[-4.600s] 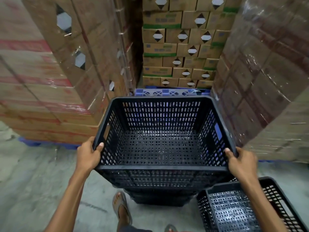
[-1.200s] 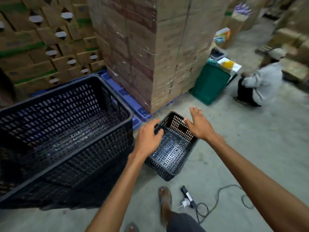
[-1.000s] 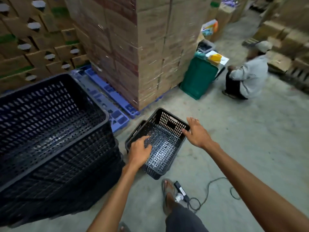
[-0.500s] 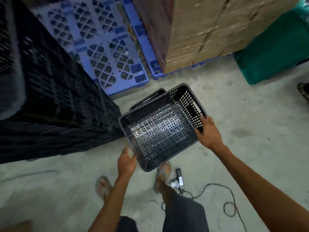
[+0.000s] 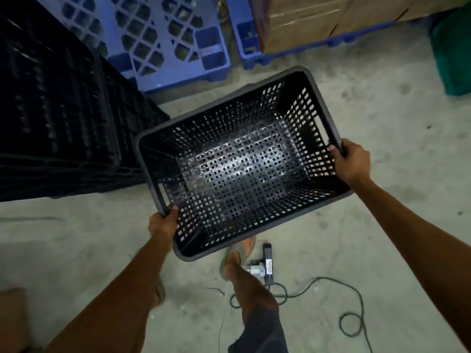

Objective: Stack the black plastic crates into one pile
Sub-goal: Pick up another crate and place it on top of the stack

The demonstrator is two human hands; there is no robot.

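A black perforated plastic crate (image 5: 239, 164) hangs in the air in front of me, open side up and slightly tilted. My left hand (image 5: 163, 222) grips its near-left rim. My right hand (image 5: 353, 161) grips the right rim next to the handle slot. To the left stands the tall pile of black crates (image 5: 58, 110), its side wall close to the held crate's left corner. The floor under the held crate is hidden.
A blue plastic pallet (image 5: 158, 39) lies behind the pile, and a second one carries cardboard boxes (image 5: 305, 19). A green bin (image 5: 453, 52) sits at the right edge. A plug adapter (image 5: 267, 266) and black cable (image 5: 339, 307) lie by my sandalled foot (image 5: 234, 256).
Both hands took hold of the crate on the floor and lifted it up towards me. My view tilted further down, so the crate looks larger and nearer the pile.
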